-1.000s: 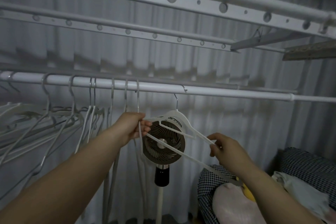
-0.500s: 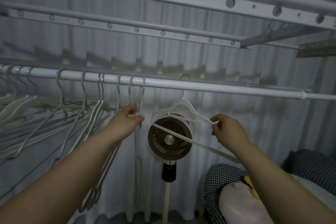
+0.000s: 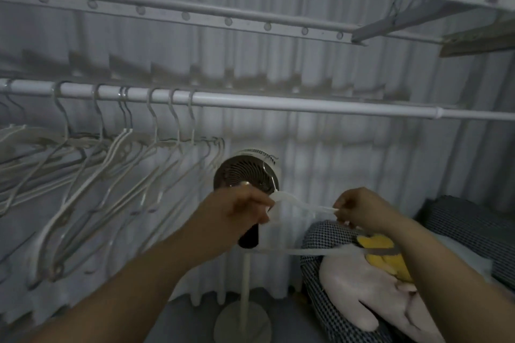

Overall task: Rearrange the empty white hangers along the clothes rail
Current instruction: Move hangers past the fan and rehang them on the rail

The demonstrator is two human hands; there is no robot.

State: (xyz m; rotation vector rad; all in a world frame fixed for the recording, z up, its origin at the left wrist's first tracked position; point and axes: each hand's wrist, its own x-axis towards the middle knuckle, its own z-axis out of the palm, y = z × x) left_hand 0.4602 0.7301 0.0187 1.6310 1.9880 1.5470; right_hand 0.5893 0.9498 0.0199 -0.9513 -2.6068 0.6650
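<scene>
Below the clothes rail (image 3: 278, 104), in front of a standing fan (image 3: 237, 175), one white hanger (image 3: 301, 205) hangs free, its hook clear of the rail. The left hand (image 3: 239, 211) grips its left shoulder with curled fingers, and the right hand (image 3: 359, 209) pinches its right arm. The other hangers (image 3: 117, 153) crowd the rail's left end.
</scene>
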